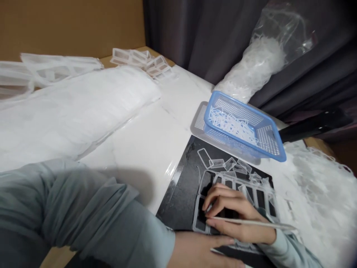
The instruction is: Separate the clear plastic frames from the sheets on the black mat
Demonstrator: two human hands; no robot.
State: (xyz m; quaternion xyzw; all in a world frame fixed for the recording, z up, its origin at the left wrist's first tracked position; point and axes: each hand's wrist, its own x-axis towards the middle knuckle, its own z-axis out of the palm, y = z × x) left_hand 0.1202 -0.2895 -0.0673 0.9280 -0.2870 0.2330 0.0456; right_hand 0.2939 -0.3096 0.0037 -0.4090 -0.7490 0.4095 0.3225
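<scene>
A clear plastic frame sheet [251, 191] with rectangular cells lies on a black mat [181, 193]. My right hand [237, 214] rests on the sheet, its fingers closed around a thin white stick [259, 223] that points to the right. My left hand [200, 249], at the end of a grey-green sleeve, lies flat at the mat's near edge just below the right hand, touching the sheet's lower border. Several loose clear rectangles [220, 162] lie on the mat beyond the sheet.
A blue mesh basket [267, 143] of white plastic scraps sits in a grey basket [196, 123] behind the mat. A clear bag of scraps [259, 63] leans on a dark curtain. Scraps [320, 186] are piled at right. Stacked frames [145, 61] and white wrapping [69, 108] lie at left.
</scene>
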